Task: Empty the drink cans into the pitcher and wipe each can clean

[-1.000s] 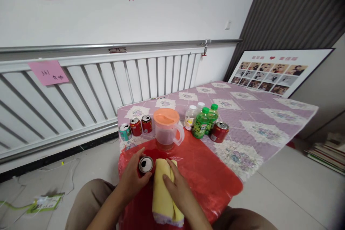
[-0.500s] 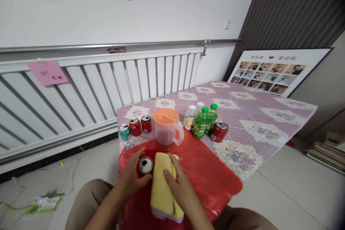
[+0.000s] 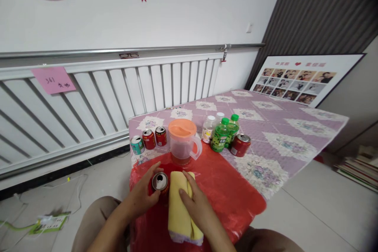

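My left hand (image 3: 143, 193) curves round the left side of an opened drink can (image 3: 160, 181), its fingers behind and its thumb in front. The can stands upright on the red plastic sheet (image 3: 224, 189). Just right of the can lies a folded yellow towel (image 3: 178, 208) with a pale purple edge. My right hand (image 3: 196, 201) holds the towel along its right side, thumb on top. The fingers' undersides are hidden. Behind both hands stands a clear plastic pitcher (image 3: 180, 145) with an orange lid and a little amber liquid at its bottom.
A teal can (image 3: 137, 145) and two small red cans (image 3: 149, 139) stand left of the pitcher. To its right are several bottles (image 3: 220, 138) and a larger red can (image 3: 240, 145). A flowered tablecloth (image 3: 260, 141) covers the table, beside a white radiator (image 3: 147, 86).
The towel and my right hand have shifted slightly right and toward me. My left thumb has drawn back a little to the left along the can.
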`<state>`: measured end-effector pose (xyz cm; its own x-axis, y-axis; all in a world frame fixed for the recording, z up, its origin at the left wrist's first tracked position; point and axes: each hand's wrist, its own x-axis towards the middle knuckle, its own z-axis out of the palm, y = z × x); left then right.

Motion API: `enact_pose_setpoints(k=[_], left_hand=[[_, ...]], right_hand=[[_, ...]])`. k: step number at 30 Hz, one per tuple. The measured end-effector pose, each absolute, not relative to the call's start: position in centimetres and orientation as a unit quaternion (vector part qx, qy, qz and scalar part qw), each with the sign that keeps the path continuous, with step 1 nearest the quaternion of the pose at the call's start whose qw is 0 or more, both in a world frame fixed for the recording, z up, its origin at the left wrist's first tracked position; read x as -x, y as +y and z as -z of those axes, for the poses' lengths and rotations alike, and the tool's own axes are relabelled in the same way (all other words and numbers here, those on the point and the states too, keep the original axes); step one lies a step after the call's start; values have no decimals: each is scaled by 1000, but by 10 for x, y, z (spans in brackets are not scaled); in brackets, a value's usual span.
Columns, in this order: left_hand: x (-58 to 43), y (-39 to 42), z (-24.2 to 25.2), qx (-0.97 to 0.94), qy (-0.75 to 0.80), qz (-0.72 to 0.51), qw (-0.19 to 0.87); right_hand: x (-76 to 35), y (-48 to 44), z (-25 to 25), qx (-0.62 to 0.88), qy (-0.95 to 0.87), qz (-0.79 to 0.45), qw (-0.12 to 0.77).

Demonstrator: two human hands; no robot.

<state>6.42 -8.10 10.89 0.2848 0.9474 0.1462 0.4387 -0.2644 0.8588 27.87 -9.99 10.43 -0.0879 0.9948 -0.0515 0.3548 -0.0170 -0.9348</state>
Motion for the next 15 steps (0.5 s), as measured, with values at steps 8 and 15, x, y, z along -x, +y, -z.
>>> enact_pose_setpoints(k=[8,15], left_hand=[[-72,-82,-99,-687,535,-404,279],[-69,-81,-107,-703,508,-385,316]], right_hand=[[-278,-98,-107,560,-611,-428,362],[-282,-99,-94,556,-626,-429,338]])
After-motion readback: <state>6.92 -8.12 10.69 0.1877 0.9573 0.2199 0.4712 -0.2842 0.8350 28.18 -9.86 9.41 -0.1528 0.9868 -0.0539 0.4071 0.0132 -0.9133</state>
